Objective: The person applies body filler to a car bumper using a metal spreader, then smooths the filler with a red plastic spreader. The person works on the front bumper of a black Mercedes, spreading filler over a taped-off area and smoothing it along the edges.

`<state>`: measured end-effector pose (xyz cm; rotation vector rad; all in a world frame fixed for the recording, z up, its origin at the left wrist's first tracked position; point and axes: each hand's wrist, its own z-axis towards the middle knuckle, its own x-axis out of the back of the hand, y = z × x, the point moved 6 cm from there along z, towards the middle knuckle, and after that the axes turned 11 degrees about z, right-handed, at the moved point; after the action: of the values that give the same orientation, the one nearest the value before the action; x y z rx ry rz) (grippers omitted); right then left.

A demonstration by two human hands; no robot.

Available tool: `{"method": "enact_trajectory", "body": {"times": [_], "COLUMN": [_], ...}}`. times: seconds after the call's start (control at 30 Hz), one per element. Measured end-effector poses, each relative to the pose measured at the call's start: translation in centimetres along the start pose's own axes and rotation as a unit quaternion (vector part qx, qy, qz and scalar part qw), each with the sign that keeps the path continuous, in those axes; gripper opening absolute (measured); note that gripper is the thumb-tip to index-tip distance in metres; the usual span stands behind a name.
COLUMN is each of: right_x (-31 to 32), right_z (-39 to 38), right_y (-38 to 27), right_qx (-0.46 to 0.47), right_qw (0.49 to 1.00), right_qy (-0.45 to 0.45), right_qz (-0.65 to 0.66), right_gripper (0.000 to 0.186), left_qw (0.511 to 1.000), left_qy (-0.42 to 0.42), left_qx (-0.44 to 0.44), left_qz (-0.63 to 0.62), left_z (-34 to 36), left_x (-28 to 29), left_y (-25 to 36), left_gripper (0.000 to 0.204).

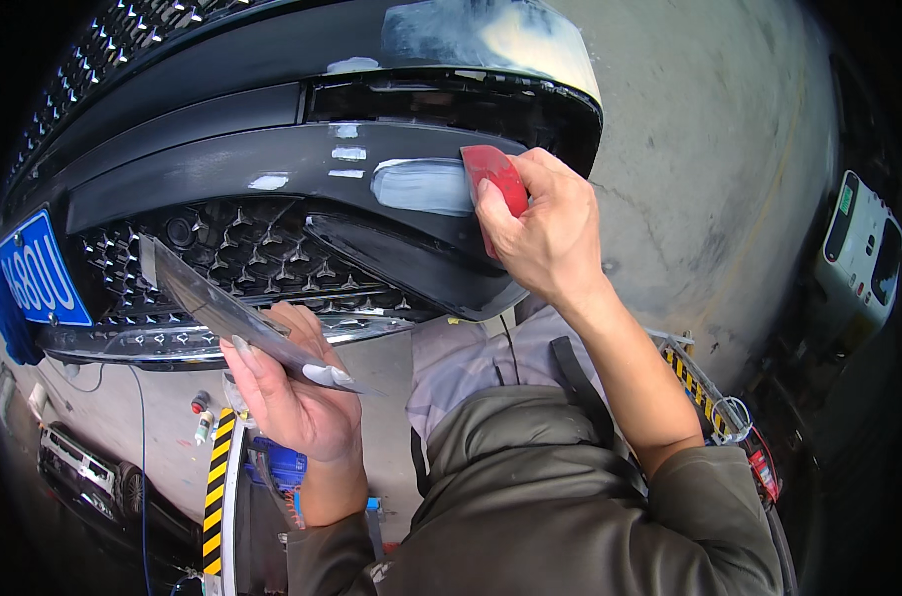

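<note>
My right hand (550, 214) pinches a red spreader (496, 181), its edge against the dark car bumper (252, 154). Just left of the spreader lies a wide smear of pale grey filler (421, 186). Smaller dabs of filler (347, 154) sit further left on the bumper. My left hand (297, 387) is wrapped round a thin flat mixing board (222, 313), held tilted below the grille. A lump of white filler (330, 376) rests at the board's near end. A larger sanded, whitish patch (500, 35) shows on the bumper's upper corner.
The chrome-studded grille (262, 243) and a blue licence plate (42, 268) are at left. Carts with yellow-black striped edges (215, 487) stand on both sides of me. A hose (141, 447) runs over the floor. A white machine (861, 238) stands far right, a black car (98, 482) lower left.
</note>
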<state>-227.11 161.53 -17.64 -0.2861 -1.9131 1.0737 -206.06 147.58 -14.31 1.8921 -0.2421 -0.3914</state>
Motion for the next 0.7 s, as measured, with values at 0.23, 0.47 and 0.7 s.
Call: {"method": "enact_trajectory", "body": {"times": [0.23, 0.47, 0.7], "right_x": [-3.1, 0.3, 7.0], "right_z": [1.1, 0.2, -4.6], "right_y": [-5.7, -4.9, 0.5], "right_qx": [0.102, -0.072, -0.226], "right_qw": [0.994, 0.954, 0.81], "right_qy": [-0.021, -0.133, -0.04], "right_qz": [0.019, 0.261, 0.539], "right_gripper": [0.016, 0.019, 0.026], "left_qw": [1.0, 1.0, 0.998], "left_qy": [-0.011, 0.006, -0.034], "left_qx": [0.009, 0.023, 0.041], "left_qz": [-0.008, -0.002, 0.032], "left_z": [-0.3, -1.1, -2.6], "left_x": [0.3, 1.2, -0.5], "left_y": [0.0, 0.7, 0.5], "left_gripper": [0.022, 0.023, 0.03]}}
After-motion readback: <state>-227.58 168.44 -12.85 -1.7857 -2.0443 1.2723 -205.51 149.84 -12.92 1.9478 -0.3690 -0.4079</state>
